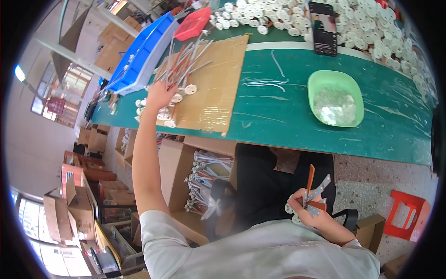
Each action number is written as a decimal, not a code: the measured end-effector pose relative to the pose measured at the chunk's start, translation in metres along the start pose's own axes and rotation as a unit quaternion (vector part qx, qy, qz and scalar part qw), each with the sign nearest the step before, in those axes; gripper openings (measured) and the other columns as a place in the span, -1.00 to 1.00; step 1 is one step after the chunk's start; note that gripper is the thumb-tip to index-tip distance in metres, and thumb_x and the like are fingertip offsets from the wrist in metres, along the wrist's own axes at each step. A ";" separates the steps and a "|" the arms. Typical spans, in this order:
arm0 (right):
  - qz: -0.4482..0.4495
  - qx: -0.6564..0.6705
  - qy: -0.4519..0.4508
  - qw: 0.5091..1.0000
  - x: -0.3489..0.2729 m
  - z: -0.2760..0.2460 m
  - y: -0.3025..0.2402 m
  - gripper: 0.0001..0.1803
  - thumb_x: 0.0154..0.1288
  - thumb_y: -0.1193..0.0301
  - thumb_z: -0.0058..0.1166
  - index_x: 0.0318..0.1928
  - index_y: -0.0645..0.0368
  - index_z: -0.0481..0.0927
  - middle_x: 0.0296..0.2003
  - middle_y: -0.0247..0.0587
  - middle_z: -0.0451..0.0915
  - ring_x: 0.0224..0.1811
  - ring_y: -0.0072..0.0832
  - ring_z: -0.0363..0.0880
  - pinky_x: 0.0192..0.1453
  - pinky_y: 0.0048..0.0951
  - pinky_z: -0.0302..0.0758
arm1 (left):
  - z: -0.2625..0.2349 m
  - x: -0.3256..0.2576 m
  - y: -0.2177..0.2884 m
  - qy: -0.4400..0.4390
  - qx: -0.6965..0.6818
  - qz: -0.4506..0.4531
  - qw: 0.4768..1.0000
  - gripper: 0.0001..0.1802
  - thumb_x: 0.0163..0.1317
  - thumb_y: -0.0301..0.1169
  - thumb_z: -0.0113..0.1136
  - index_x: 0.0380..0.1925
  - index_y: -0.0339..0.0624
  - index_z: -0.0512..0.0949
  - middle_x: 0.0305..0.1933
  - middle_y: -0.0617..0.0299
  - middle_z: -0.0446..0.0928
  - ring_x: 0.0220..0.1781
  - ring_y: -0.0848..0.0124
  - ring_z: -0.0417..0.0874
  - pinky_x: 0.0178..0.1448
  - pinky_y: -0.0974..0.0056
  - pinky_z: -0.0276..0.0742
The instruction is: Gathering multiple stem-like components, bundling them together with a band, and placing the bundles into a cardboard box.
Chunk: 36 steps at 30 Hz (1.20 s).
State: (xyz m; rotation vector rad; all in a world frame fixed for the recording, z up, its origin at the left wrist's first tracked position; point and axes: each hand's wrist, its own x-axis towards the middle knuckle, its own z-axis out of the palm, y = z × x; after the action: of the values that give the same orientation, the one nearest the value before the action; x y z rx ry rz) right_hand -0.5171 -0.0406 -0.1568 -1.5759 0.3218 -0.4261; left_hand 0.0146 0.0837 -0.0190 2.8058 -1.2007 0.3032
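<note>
My left hand (161, 95) reaches to a heap of white round discs with long grey and orange strips (188, 63), lying on a cardboard sheet (218, 102). Its fingers are curled in among the discs, and what they pinch is hidden. Low in front of my body, my right hand (306, 211) is closed around several disc pieces. Their flat grey and orange strips (312, 183) fan out above the fingers, and the white discs (291, 207) show at the hand's left side.
On the green table (278, 125) are a light green bowl (333, 76) of small clear pieces, a phone (323, 28), loose white strips (267, 83) and many white discs (367, 28). Blue bins (144, 51) and a red tray (193, 23) stand far left. An open carton (174, 169) holds finished-looking strips below.
</note>
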 end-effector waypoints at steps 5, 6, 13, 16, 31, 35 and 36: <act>-0.029 0.013 -0.011 0.999 0.005 -0.004 -0.015 -0.84 0.21 0.61 0.18 -0.46 0.21 0.48 -0.67 -0.35 0.46 -0.64 -0.63 0.44 -0.54 -0.52 0.34 | 0.006 0.009 -0.011 0.024 0.035 0.023 0.999 -0.65 0.11 -0.12 0.24 -0.42 -0.22 0.69 -0.38 -0.14 0.62 -0.27 -0.07 0.67 -0.14 -0.02 0.57; -0.026 0.022 -0.023 0.999 0.005 -0.004 -0.023 -0.83 0.21 0.61 0.19 -0.48 0.21 0.47 -0.67 -0.32 0.47 -0.64 -0.62 0.45 -0.53 -0.51 0.36 | 0.005 0.009 -0.020 0.020 0.050 0.027 0.998 -0.66 0.13 -0.15 0.22 -0.43 -0.24 0.69 -0.39 -0.14 0.62 -0.28 -0.08 0.66 -0.14 -0.04 0.56; -0.071 -0.010 0.035 0.997 0.000 -0.019 -0.019 -0.79 0.18 0.60 0.20 -0.52 0.20 0.45 -0.69 -0.34 0.45 -0.66 -0.58 0.43 -0.57 -0.49 0.29 | -0.015 -0.001 0.003 0.133 0.056 0.022 0.989 -0.69 0.23 -0.23 0.17 -0.38 -0.29 0.67 -0.40 -0.19 0.60 -0.30 -0.14 0.64 -0.16 -0.08 0.52; -0.048 -0.043 0.047 0.997 0.004 -0.023 -0.027 -0.78 0.21 0.55 0.20 -0.53 0.18 0.45 -0.69 -0.33 0.47 -0.66 -0.57 0.45 -0.57 -0.48 0.31 | -0.043 -0.030 0.025 0.216 0.010 0.008 0.976 -0.69 0.25 -0.22 0.19 -0.35 -0.30 0.67 -0.42 -0.17 0.61 -0.34 -0.12 0.64 -0.22 -0.03 0.51; -0.103 0.002 0.066 0.993 0.040 -0.002 -0.083 -0.45 -0.01 0.42 0.49 -0.02 0.20 0.48 -0.59 -0.52 0.43 -0.57 -0.84 0.32 -0.53 -0.65 0.20 | -0.019 -0.232 0.221 0.045 -0.577 0.004 0.815 -0.88 0.20 -0.60 0.17 -0.51 -0.26 0.52 -0.55 0.28 0.45 -0.64 0.56 0.46 -0.47 0.45 0.36; -0.116 0.122 0.019 0.986 0.068 0.023 -0.102 -0.31 -0.06 0.41 0.51 0.09 0.23 0.44 -0.33 -0.34 0.63 -0.36 -0.69 0.56 -0.39 -0.47 0.48 | -0.013 -0.238 0.240 0.015 -0.527 0.139 0.838 -0.98 0.14 -0.59 0.25 -0.42 -0.28 0.60 -0.46 0.32 0.53 -0.49 0.57 0.53 -0.40 0.43 0.43; -0.167 0.096 0.003 0.981 0.078 0.026 -0.115 -0.32 -0.06 0.39 0.49 0.08 0.24 0.44 -0.29 -0.27 0.66 -0.34 -0.61 0.62 -0.33 -0.40 0.54 | -0.026 -0.231 0.242 0.029 -0.558 0.099 0.823 -0.91 0.13 -0.56 0.28 -0.35 -0.27 0.60 -0.40 0.30 0.56 -0.43 0.56 0.55 -0.34 0.40 0.46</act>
State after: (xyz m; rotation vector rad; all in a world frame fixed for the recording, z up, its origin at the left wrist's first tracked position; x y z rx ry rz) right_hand -0.4419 -0.0469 -0.0373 -1.4401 0.0158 -0.7011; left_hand -0.3201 0.0839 -0.0448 1.6391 -1.1086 -0.2530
